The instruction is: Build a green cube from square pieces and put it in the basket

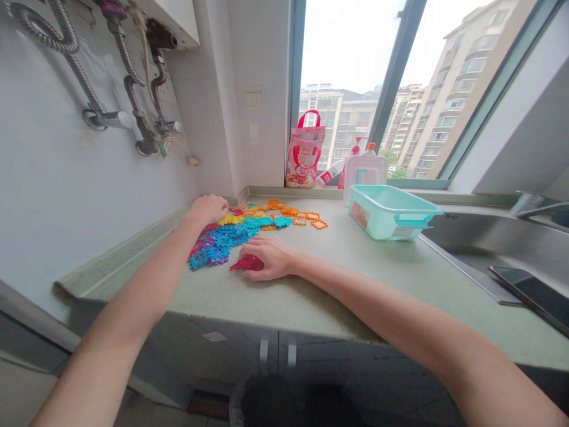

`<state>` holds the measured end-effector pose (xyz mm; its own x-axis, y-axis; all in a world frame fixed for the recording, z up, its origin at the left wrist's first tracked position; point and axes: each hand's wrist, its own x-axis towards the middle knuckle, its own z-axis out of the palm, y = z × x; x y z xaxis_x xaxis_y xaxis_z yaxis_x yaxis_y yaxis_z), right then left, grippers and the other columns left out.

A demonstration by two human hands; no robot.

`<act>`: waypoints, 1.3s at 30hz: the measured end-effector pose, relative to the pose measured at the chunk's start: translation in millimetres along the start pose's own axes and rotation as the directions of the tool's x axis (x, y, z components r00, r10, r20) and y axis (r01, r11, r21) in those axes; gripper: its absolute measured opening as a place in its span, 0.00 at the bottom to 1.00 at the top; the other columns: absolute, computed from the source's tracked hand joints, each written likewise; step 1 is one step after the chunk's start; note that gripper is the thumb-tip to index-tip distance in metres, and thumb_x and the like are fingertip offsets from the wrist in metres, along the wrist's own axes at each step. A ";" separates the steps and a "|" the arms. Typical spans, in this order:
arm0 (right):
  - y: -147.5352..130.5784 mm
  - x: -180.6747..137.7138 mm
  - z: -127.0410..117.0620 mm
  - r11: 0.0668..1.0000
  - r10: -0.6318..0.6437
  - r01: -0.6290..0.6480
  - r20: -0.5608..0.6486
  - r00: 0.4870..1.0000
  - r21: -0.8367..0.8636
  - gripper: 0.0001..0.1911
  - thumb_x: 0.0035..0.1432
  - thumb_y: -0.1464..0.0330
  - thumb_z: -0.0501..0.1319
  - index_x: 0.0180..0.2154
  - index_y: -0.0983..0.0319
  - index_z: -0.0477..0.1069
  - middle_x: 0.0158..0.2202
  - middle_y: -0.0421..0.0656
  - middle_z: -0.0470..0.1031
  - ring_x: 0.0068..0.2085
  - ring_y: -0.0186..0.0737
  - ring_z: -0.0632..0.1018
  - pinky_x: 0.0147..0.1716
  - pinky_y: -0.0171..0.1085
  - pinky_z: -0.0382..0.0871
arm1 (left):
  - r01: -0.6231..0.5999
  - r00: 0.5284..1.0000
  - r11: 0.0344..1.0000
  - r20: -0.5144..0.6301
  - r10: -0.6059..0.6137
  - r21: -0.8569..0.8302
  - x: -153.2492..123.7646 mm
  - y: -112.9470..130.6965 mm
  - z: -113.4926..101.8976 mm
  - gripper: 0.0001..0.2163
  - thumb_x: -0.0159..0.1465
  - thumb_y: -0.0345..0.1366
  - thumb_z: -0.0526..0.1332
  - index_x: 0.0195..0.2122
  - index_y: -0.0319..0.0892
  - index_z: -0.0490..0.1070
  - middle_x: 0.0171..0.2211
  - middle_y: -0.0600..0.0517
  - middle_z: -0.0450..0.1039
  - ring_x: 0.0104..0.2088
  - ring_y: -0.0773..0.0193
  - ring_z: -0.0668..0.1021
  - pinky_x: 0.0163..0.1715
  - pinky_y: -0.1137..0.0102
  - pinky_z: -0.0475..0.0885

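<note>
A pile of flat, notched plastic building pieces in several colours lies on the counter: blue pieces (208, 255) at the near left, teal pieces (258, 222), yellow pieces (231, 219) and orange pieces (288, 211) towards the back right. My left hand (210, 209) is at the back left of the pile, its fingers curled down; whatever they grip is hidden. In front of the pile, my right hand (269, 258) is closed around red building pieces (247, 263), thumb on the near side, close to the counter surface.
A mint-green plastic bin (391, 210) stands right of the pile, its clear lid (367, 175) upright behind it. Beyond is a steel sink (471, 237) with a phone (533, 293) at its edge. A red-handled bag (305, 157) and bottles line the windowsill. Wall pipes hang upper left.
</note>
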<state>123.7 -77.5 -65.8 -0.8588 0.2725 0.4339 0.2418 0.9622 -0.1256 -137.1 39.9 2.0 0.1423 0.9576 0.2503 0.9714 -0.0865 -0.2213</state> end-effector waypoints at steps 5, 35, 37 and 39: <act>12.1 2.7 7.1 0.963 0.196 -0.154 -0.178 0.964 0.223 0.18 0.73 0.53 0.57 0.45 0.58 0.77 0.44 0.45 0.80 0.47 0.46 0.77 0.51 0.42 0.68 | -0.080 0.981 0.982 -0.189 0.047 -0.169 -19.1 28.0 -26.7 0.18 0.70 0.47 0.54 0.44 0.49 0.84 0.41 0.45 0.85 0.43 0.50 0.83 0.45 0.64 0.74; 91.3 -27.0 -17.3 0.895 0.436 -0.434 -0.395 0.808 0.101 0.13 0.67 0.71 0.60 0.50 0.59 0.79 0.52 0.47 0.82 0.53 0.45 0.79 0.55 0.41 0.70 | -0.023 0.999 0.973 -0.049 0.012 -0.231 -257.0 -100.6 35.9 0.29 0.68 0.53 0.46 0.71 0.74 0.61 0.66 0.66 0.70 0.67 0.49 0.73 0.65 0.50 0.70; 106.1 -43.1 -27.3 0.845 0.477 -0.534 -0.412 0.776 -0.028 0.16 0.68 0.70 0.59 0.54 0.59 0.78 0.56 0.49 0.80 0.58 0.48 0.76 0.60 0.45 0.67 | 0.010 0.998 0.971 0.057 0.004 -0.240 -238.0 -102.3 30.0 0.31 0.69 0.54 0.45 0.73 0.64 0.61 0.68 0.59 0.68 0.71 0.49 0.68 0.69 0.53 0.66; 122.4 -64.5 -37.0 0.743 0.557 -0.658 -0.435 0.708 -0.121 0.19 0.69 0.66 0.58 0.59 0.59 0.75 0.62 0.51 0.76 0.62 0.52 0.73 0.63 0.50 0.65 | 0.012 0.994 0.965 0.107 0.017 -0.261 -219.9 -98.0 25.5 0.34 0.70 0.55 0.43 0.75 0.54 0.59 0.71 0.52 0.65 0.74 0.47 0.62 0.70 0.51 0.64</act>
<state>225.4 22.8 -76.2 -0.2772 0.7298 0.6250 0.7999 0.5357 -0.2707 -268.4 -155.3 -55.4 0.1372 0.9800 0.1439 0.9890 -0.1437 0.0359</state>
